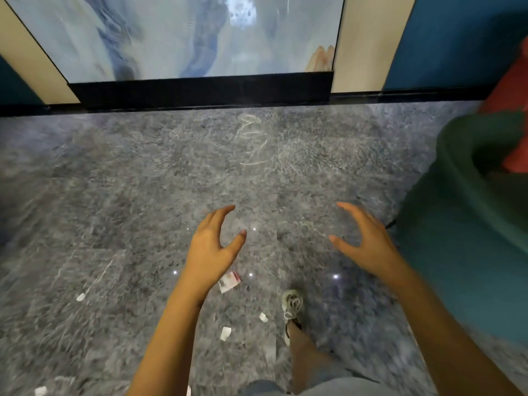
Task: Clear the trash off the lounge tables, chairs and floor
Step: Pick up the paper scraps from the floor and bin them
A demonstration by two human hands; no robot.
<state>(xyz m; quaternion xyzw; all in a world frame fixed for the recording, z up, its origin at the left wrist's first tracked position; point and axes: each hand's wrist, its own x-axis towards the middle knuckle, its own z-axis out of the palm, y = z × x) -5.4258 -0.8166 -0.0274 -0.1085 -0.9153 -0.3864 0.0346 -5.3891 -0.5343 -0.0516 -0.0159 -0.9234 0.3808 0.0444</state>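
Nearest you, at the bottom edge, sits the hem of your grey-blue fabric shorts [328,387], and one bare leg ends in a worn grey lace-up sneaker [292,305] planted flat on the floor. The trash lies around that foot: small torn white paper scraps [225,332] just left of the sneaker, with more off to the far left and in the lower-left corner. A little farther out is a crumpled red-and-white wrapper [230,282], flat on the floor and tucked against the edge of your left wrist as seen from above. Your left hand [211,247] and right hand [363,241] hover over the floor, well apart, palms turned toward each other. The fingers are spread and loosely curved, gripping nothing and touching nothing. Beneath them runs the polished grey speckled stone floor [128,181], glossy enough to carry small bright light spots. At your right a rounded dark-green upholstered armchair [463,252] crowds the frame, with a red cushion [514,110] in its seat — the chair's edges are blurred. Farthest off, a glossy black plinth [200,91] lines the base of the wall, and above it rises a smooth blue-and-white marbled panel [171,35] between cream strips [363,44] and teal wall sections [451,38].
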